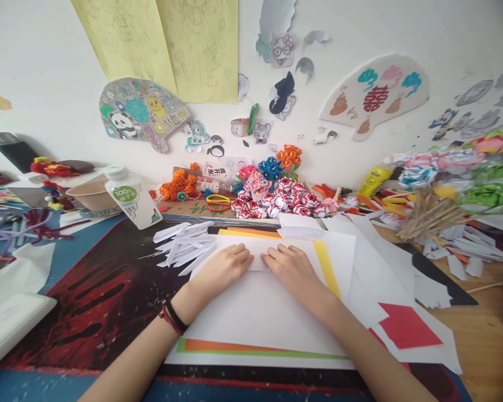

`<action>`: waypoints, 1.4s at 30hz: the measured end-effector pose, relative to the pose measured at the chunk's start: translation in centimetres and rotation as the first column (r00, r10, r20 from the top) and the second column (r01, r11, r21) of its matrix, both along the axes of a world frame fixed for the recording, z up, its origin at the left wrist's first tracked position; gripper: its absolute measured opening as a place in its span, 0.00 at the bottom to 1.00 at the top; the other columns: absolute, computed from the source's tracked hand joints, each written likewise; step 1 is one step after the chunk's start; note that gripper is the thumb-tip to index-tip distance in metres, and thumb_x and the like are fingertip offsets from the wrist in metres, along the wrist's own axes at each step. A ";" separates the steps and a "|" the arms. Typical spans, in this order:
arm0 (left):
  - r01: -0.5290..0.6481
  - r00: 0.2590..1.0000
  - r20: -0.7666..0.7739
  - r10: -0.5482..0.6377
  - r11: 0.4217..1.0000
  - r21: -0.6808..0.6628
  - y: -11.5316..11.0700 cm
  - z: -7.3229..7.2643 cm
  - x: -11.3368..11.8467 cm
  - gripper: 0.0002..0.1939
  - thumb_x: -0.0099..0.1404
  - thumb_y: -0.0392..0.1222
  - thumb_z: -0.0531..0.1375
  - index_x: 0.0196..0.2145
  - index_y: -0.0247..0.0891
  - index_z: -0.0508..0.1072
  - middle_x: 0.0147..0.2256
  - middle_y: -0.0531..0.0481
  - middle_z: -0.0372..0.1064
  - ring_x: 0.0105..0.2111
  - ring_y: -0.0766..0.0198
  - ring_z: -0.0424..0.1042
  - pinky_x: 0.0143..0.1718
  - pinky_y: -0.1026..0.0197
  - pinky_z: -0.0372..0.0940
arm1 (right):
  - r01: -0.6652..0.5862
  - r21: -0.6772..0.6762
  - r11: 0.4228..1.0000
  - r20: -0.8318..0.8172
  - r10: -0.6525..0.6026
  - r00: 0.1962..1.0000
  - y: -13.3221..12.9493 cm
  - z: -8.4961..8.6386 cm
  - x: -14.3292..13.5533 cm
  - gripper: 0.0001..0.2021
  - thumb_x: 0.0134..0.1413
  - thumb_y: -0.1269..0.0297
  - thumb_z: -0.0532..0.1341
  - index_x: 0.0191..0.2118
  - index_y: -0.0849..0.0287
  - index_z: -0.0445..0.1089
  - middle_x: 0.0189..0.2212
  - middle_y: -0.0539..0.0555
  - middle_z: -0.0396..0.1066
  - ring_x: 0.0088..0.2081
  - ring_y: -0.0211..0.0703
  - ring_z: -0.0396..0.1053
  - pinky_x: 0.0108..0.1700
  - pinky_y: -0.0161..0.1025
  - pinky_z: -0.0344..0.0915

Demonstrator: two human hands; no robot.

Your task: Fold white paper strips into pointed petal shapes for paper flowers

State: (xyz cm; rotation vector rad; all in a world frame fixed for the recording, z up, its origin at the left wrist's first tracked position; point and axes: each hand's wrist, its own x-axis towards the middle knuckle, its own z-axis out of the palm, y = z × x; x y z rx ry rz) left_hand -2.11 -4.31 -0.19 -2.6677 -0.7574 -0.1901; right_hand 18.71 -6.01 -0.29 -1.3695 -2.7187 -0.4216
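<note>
Under both palms lies a small folded white paper (257,258), on a white sheet (260,312); the left hand (222,268) and right hand (291,268) press flat on it, fingertips nearly meeting, gripping nothing. The fold looks early, judging by the one crease showing. Just beyond the left hand, finished folded white strips (184,243) are heaped. Toward the body the sheet offers open room; right of the right hand, loose sheets and a red paper (406,326) crowd the edge

1. Two hands, a left hand (224,266) and a right hand (291,268), are pressing one small white paper (257,258).
2. One white bottle (133,196) is standing.
3. One red paper (406,325) is lying.
4. One paper cup (90,194) is sitting.
</note>
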 end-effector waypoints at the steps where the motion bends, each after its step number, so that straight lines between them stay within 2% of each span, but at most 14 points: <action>1: -0.002 1.000 -0.003 0.002 1.000 -0.013 -0.1 0.1 0.0 0.10 0.71 0.34 0.50 0.41 0.29 0.70 0.33 0.45 0.66 0.35 0.57 0.64 0.34 0.57 0.60 | 0.006 -0.009 1.000 -0.004 -0.006 1.000 -0.1 0.1 0.0 0.08 0.61 0.76 0.57 0.41 0.57 0.71 0.34 0.52 0.72 0.37 0.46 0.66 0.33 0.43 0.52; 4: -0.027 1.000 0.011 0.028 0.997 -0.076 -0.3 0.4 -0.2 0.11 0.71 0.35 0.49 0.43 0.30 0.71 0.33 0.45 0.66 0.35 0.57 0.64 0.35 0.57 0.60 | 0.035 -0.033 0.999 -0.012 -0.036 0.999 -0.3 0.4 0.1 0.09 0.62 0.75 0.56 0.42 0.57 0.71 0.34 0.52 0.73 0.37 0.47 0.66 0.34 0.43 0.52; 7: -0.056 0.998 0.026 0.060 0.987 -0.148 -0.5 0.9 -0.3 0.11 0.69 0.31 0.51 0.45 0.32 0.71 0.33 0.46 0.67 0.35 0.58 0.64 0.35 0.57 0.59 | 0.067 -0.068 0.995 -0.030 -0.069 0.997 -0.5 0.7 0.0 0.10 0.63 0.74 0.54 0.43 0.56 0.72 0.35 0.52 0.73 0.38 0.47 0.66 0.34 0.43 0.52; 11: -0.080 0.995 0.037 0.090 0.973 -0.215 -0.7 1.6 -0.3 0.17 0.62 0.27 0.53 0.48 0.35 0.70 0.33 0.47 0.68 0.35 0.58 0.65 0.36 0.56 0.59 | 0.092 -0.137 0.986 -0.047 -0.099 0.994 -0.7 1.2 -0.2 0.12 0.64 0.74 0.54 0.45 0.55 0.71 0.36 0.52 0.73 0.38 0.46 0.66 0.36 0.42 0.53; 16: -0.117 0.993 0.012 0.121 0.974 -0.195 -0.9 2.1 -0.2 0.15 0.64 0.32 0.52 0.46 0.38 0.72 0.31 0.47 0.70 0.30 0.58 0.68 0.35 0.54 0.58 | 0.117 -0.186 0.976 -0.076 -0.133 0.988 -0.7 1.5 0.1 0.16 0.64 0.74 0.51 0.47 0.53 0.73 0.37 0.53 0.73 0.39 0.46 0.66 0.35 0.41 0.53; 22: -0.187 0.972 0.105 0.211 0.961 -0.203 -0.8 1.5 -0.4 0.18 0.68 0.37 0.51 0.53 0.41 0.70 0.31 0.48 0.73 0.26 0.61 0.70 0.29 0.59 0.56 | 0.068 -0.211 0.975 -0.254 -0.122 0.959 -0.2 0.4 1.0 0.22 0.58 0.80 0.52 0.47 0.49 0.75 0.34 0.52 0.71 0.38 0.41 0.66 0.35 0.36 0.54; 24: -0.226 0.949 0.171 0.265 0.949 -0.220 -0.4 1.0 -0.1 0.16 0.69 0.40 0.51 0.50 0.42 0.72 0.30 0.48 0.73 0.27 0.61 0.71 0.29 0.60 0.57 | 0.039 -0.227 0.973 -0.351 -0.119 0.929 0.2 -0.1 1.4 0.23 0.56 0.82 0.52 0.47 0.48 0.75 0.34 0.51 0.71 0.38 0.40 0.67 0.37 0.35 0.55; 27: -0.276 0.897 0.271 0.348 0.923 -0.270 0.3 0.1 0.4 0.11 0.68 0.41 0.54 0.42 0.41 0.75 0.33 0.49 0.74 0.29 0.61 0.72 0.30 0.61 0.59 | -0.005 -0.279 0.960 -0.509 -0.143 0.849 0.8 -0.5 2.0 0.21 0.58 0.78 0.53 0.47 0.48 0.76 0.33 0.50 0.72 0.38 0.39 0.68 0.37 0.34 0.58; 31: -0.213 0.857 0.376 0.353 0.906 -0.365 1.0 -0.7 0.8 0.04 0.64 0.38 0.58 0.36 0.39 0.72 0.36 0.49 0.71 0.36 0.61 0.71 0.35 0.62 0.62 | -0.035 -0.353 0.935 -0.631 -0.210 0.747 1.2 -0.4 2.0 0.13 0.58 0.72 0.57 0.42 0.51 0.77 0.35 0.49 0.73 0.35 0.39 0.69 0.37 0.34 0.60; 33: -0.178 0.832 0.419 0.363 0.891 -0.418 1.0 -0.7 0.9 0.01 0.63 0.36 0.58 0.34 0.38 0.70 0.35 0.49 0.70 0.38 0.60 0.69 0.37 0.61 0.62 | -0.011 -0.350 0.937 -0.657 -0.237 0.716 1.2 -0.3 1.6 0.09 0.56 0.67 0.62 0.42 0.52 0.76 0.38 0.49 0.73 0.36 0.40 0.68 0.38 0.35 0.61; 35: -0.157 0.802 0.447 0.396 0.862 -0.482 1.1 -0.6 0.9 0.01 0.62 0.35 0.58 0.33 0.37 0.68 0.35 0.49 0.69 0.37 0.60 0.68 0.38 0.61 0.63 | 0.005 -0.322 0.947 -0.673 -0.233 0.702 1.2 -0.2 1.2 0.10 0.52 0.63 0.66 0.42 0.53 0.76 0.39 0.50 0.73 0.39 0.42 0.68 0.39 0.36 0.61; 39: -0.129 0.762 0.460 0.456 0.802 -0.583 1.1 -0.4 1.0 0.01 0.62 0.35 0.58 0.33 0.37 0.68 0.32 0.51 0.69 0.33 0.62 0.67 0.33 0.62 0.61 | -0.034 -0.319 0.947 -0.711 -0.215 0.670 1.5 -0.5 0.7 0.02 0.51 0.66 0.66 0.32 0.56 0.76 0.33 0.50 0.74 0.37 0.42 0.68 0.38 0.36 0.60; 42: -0.107 0.759 0.472 0.448 0.801 -0.589 1.0 -0.1 1.0 0.02 0.63 0.38 0.59 0.33 0.38 0.71 0.30 0.52 0.70 0.32 0.62 0.67 0.32 0.62 0.59 | -0.063 -0.375 0.925 -0.752 -0.264 0.604 1.8 -0.6 0.9 0.03 0.50 0.67 0.66 0.28 0.58 0.76 0.28 0.50 0.74 0.31 0.40 0.68 0.35 0.35 0.59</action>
